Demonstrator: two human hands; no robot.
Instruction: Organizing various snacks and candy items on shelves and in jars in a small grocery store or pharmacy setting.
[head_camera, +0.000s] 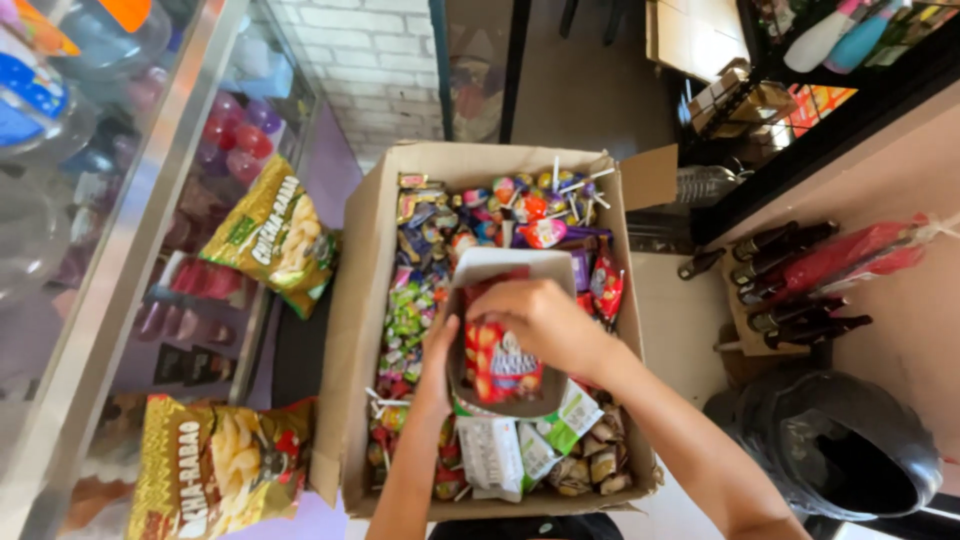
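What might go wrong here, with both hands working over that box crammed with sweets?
The small open carton is steadied only by the left hand atop loose sweets, so it may tip and spill. The right hand pressing the red packet down could crush it. Lollipop sticks poking up from the big cardboard box might snag a wrist.

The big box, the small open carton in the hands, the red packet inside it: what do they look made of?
Big box: brown corrugated cardboard by the look, matte, flaps creased. Small carton: thin paperboard, seemingly, white matte inside; the left hand steadies it. Red packet: probably plastic film, glossy and printed; the right hand reaches onto it.
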